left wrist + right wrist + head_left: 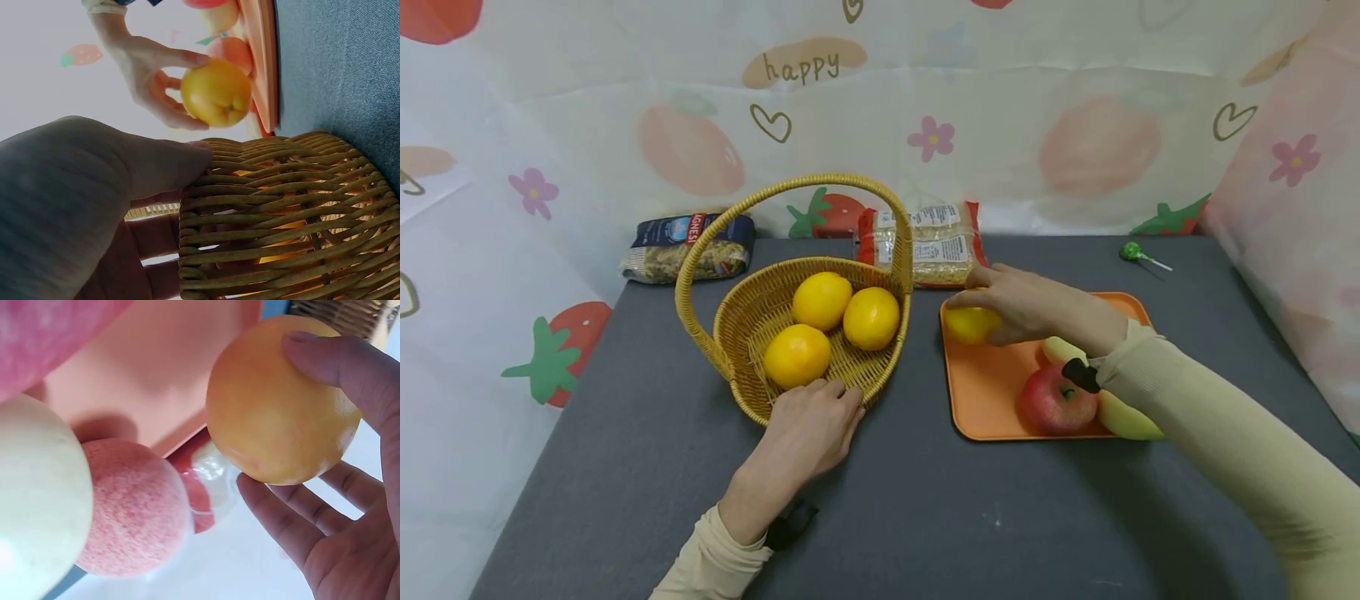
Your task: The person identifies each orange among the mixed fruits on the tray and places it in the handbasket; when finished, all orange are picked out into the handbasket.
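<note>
My left hand (808, 425) grips the near rim of a yellow wicker basket (767, 304); in the left wrist view the thumb lies on the outside and the fingers reach inside. Three yellow-orange oranges (822, 300) sit in the basket. Over the far left part of an orange tray (988, 392), my right hand (1030, 308) holds another orange (281, 400) between thumb and fingers. The right wrist view shows it raised off the tray. A red apple (1058, 402) and pale green fruits (1129, 418) lie on the tray, with a pinkish round fruit (134, 509) among them.
Behind the basket lies a dark blue food packet (692, 250). A red-edged clear packet (936, 246) lies behind the tray. At the back right is a green lollipop (1133, 250). Printed cloth walls (985, 167) border the grey table (925, 508).
</note>
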A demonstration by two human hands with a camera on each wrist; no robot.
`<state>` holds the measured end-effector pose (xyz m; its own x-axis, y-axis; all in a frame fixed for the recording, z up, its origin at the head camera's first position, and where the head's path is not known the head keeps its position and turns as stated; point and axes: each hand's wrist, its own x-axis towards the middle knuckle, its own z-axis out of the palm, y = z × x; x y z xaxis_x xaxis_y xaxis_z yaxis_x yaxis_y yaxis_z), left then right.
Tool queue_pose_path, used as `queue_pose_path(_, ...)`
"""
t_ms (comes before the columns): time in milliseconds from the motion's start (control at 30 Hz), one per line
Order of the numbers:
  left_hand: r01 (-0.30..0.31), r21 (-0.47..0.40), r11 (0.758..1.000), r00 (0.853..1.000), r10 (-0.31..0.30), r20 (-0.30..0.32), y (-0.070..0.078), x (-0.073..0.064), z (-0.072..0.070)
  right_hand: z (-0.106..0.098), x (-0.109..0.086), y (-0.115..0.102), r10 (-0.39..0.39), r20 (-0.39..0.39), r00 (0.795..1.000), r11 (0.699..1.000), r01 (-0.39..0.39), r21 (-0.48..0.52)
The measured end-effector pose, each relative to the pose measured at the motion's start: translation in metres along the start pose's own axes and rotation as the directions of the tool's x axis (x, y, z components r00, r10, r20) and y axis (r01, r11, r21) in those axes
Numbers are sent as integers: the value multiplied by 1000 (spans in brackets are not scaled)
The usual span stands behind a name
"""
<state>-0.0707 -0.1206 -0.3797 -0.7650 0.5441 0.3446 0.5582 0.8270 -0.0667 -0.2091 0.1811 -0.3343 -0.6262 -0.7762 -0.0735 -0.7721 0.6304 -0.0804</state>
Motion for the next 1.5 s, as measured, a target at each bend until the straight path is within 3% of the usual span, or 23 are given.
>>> queue_pose_path(667,9,6,1000,999,-10,31,0,0,-1,-41,-10,-26,-61,-139,988,998,62,-2)
queue_pose_path(967,-1,4,1000,1000,1,13,0,0,0,-50,-3,-46,-131,-193,973,991,131,-14)
queue_pose_path(1300,-3,2,1000,1000,3,3,0,0,0,-53,12,-65,-116,-214,970,993,117,-10)
queue_pose_path(1500,-6,11,1000,1000,6,8,0,0,0,-47,26,-75,-177,-261,949,982,189,20)
